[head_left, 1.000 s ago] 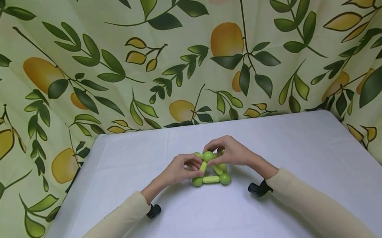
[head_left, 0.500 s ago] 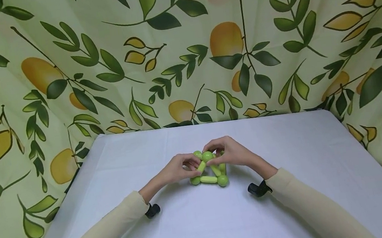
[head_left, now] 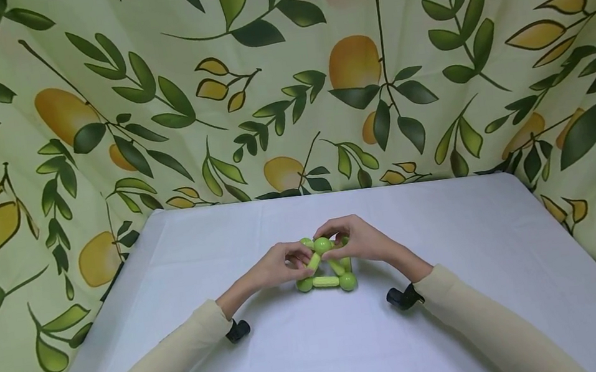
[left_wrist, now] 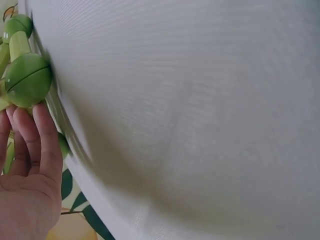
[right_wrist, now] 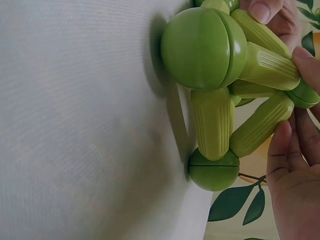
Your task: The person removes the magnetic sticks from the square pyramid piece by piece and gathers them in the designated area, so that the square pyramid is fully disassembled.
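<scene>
A pyramid-like building-toy frame [head_left: 325,281] of green balls and ribbed light-green rods stands on the white-covered table. My left hand [head_left: 281,265] pinches a slanting rod [head_left: 314,263] on its left side between thumb and fingers. My right hand [head_left: 360,239] holds the frame by its top ball [head_left: 323,245], thumb at the near side and fingers at the far side. In the right wrist view, the right fingertips meet that top ball [right_wrist: 304,95], where slanting rods [right_wrist: 272,67] join. A base ball [right_wrist: 202,49] lies close to the cloth. The left wrist view shows another ball [left_wrist: 28,80] above the left fingertips.
White cloth [head_left: 320,353] covers the table. Behind and at both sides hangs a curtain [head_left: 285,87] printed with leaves and orange fruit. Small black cameras [head_left: 403,296] sit at the sleeve cuffs.
The frame has shifted slightly to the left and turned a little, with both hands keeping their hold. Over the last half second it has hardly moved.
</scene>
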Motion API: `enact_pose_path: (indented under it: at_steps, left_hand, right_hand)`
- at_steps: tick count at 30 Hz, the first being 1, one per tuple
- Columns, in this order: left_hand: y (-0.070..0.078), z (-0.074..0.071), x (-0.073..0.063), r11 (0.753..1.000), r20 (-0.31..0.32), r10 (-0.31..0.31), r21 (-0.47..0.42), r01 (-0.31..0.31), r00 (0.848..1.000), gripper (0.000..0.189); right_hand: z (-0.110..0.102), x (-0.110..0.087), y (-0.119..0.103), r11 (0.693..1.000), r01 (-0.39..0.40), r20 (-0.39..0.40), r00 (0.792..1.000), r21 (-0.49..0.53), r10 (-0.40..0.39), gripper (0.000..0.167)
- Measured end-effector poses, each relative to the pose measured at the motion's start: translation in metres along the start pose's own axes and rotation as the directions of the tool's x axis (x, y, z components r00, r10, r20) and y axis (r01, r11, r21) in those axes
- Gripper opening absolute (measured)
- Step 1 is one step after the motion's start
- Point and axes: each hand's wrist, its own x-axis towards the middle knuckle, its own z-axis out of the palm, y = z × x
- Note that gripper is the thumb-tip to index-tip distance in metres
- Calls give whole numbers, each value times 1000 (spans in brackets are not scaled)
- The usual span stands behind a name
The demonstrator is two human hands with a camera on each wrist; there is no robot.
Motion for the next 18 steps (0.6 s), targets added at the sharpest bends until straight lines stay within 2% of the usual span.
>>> enact_pose_path:
  at_steps: [3, 7, 14, 18]
  left_hand:
    - [0, 1, -2, 1000, -4, -5, 9, 5, 1000, 21]
    - [-1, 2, -1, 999, -4, -18, 36, 18, 1000, 22]
    - [-2, 2, 0, 999, -2, -23, 45, 23, 1000, 23]
    - [-1, 2, 0, 999, 3, -11, 41, 10, 1000, 24]
  right_hand:
    - [1, -2, -10, 1000, 21, -2, 1000, -20, -22, 33]
    - [2, -2, -8, 998, 41, -17, 999, -50, -42, 35]
    - [4, 4, 25, 999, 27, -45, 999, -40, -28, 37]
    - [3, 5, 33, 1000, 23, -43, 999, -21, -24, 37]
